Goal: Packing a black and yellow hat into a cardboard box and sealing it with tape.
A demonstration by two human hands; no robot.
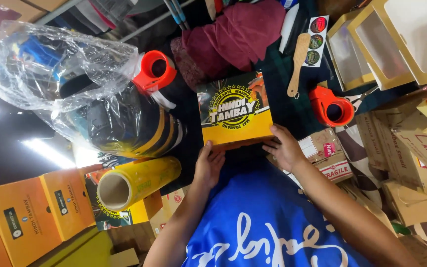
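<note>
Two bare hands hold a flat yellow box (235, 112) with a dark printed lid, which lies on the dark bench (285, 106) right in front of the person's blue shirt (265, 217). The left hand (207, 165) has its grip closed on the box's near left corner, fingers curled against the edge; the right hand (285, 148) grasps the near right corner, its fingers spread along the same edge. Just left of the box sits an orange tape dispenser (154, 73), touching a crumpled clear plastic bag (60, 69) that covers dark striped goods. A roll of yellowish stretch film (137, 182) lies beside the left forearm, with orange cartons (30, 210) further left. Right of the box lie a wooden spatula (298, 62), a second orange tape dispenser (331, 106) and brown cardboard boxes (406, 158). Windowed pale boxes (386, 42) stand at the far right, and a maroon cloth (238, 34) lies beyond the yellow box.
</note>
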